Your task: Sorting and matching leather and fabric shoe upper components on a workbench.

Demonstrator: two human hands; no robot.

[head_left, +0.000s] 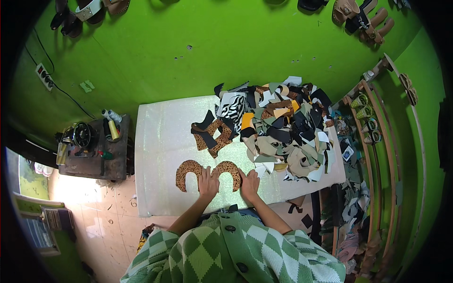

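Two arched leopard-print pieces, seemingly cut fabric or leather, lie side by side on the white table (160,141). My left hand (208,185) rests between them, fingers stretched forward over the inner edges of the left piece (181,173) and the right piece (231,170). At the right piece's outer edge, my right hand (249,184) lies with its fingers extended, touching the rim. Neither hand visibly lifts anything. Beyond them sit more leopard-print cutouts (219,141) with a black strip (204,121) across them.
A heap of mixed scraps (283,127) covers the table's right side, with a zebra-print piece (232,104) at its left. A sewing machine (81,136) and thread spools (114,129) stand on a small table at left. At right, a wooden rack (373,155) holds sandals.
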